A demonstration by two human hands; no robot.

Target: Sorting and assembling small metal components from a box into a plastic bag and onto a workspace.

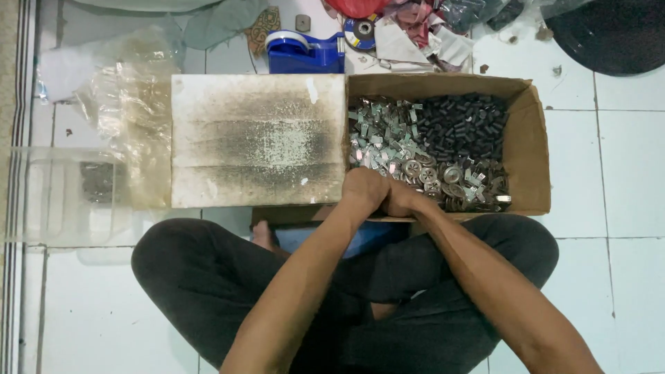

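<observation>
Your two hands meet at the near edge of the cardboard box point(528, 145), the left hand point(365, 190) and right hand point(400, 199) pressed close together, fingers curled in; they seem to pinch a small part between them, though the piece itself is hidden from this view and I cannot tell what it is. Keep them low over the box so anything that slips falls back in, and work with your fingertips rather than your palms. Inside the box, the black cylindrical pieces point(464, 125) fill the far right, the bright folded metal clips point(381, 135) lie at the far left, and the round metal wheels point(450, 176) sit nearest your hands. Left of the box, touching it, stands a stained white foam block point(258, 140). Beyond it, a blue tape dispenser point(305, 52) rests on the tiled floor point(623, 159), a crumpled clear plastic bag point(131, 90) lies far left, and a clear plastic tray point(48, 194) sits beside your left knee.
</observation>
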